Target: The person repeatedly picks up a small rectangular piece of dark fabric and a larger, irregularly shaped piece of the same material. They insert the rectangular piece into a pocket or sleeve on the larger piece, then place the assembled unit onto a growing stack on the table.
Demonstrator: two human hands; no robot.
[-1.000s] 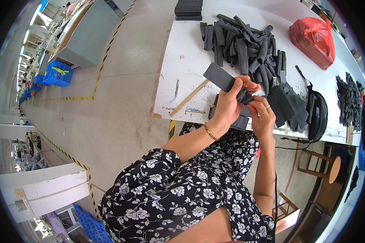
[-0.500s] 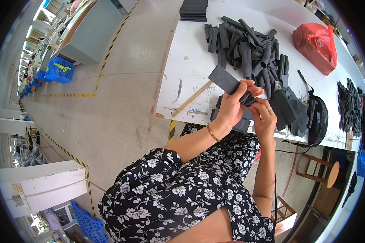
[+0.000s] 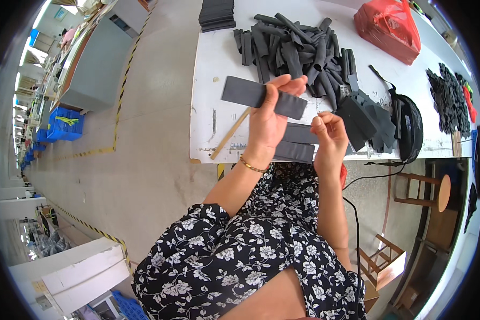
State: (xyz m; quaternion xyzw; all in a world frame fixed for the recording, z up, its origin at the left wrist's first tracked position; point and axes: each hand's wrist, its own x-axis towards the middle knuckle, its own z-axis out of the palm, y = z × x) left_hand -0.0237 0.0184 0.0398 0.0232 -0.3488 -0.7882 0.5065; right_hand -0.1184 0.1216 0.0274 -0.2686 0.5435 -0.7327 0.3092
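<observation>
A flat dark grey fabric-like strip (image 3: 242,92) lies across my left hand (image 3: 269,114), pinned under the thumb, with both ends sticking out past the fingers. My right hand (image 3: 332,140) is raised just to the right, apart from the strip. Its thumb and fingertips are pinched together, and I cannot make out whether anything small is between them. Below and between the hands, more dark strips (image 3: 296,151) lie at the table's near edge. Beyond my hands is a big heap of rolled dark tubes (image 3: 290,56). Flat dark pieces (image 3: 364,120) are spread right of my right hand.
The white table (image 3: 208,114) carries a wooden stick (image 3: 230,133), a neat stack of dark strips (image 3: 216,15), a red plastic bag (image 3: 386,32), a black bag with a strap (image 3: 410,130) and a pile of dark scraps (image 3: 449,101). A wooden stool (image 3: 441,193) stands at lower right.
The strip's bunched end, which both hands were working, is now straightened out across my left hand. My right hand has come away from it. The whole view has shifted.
</observation>
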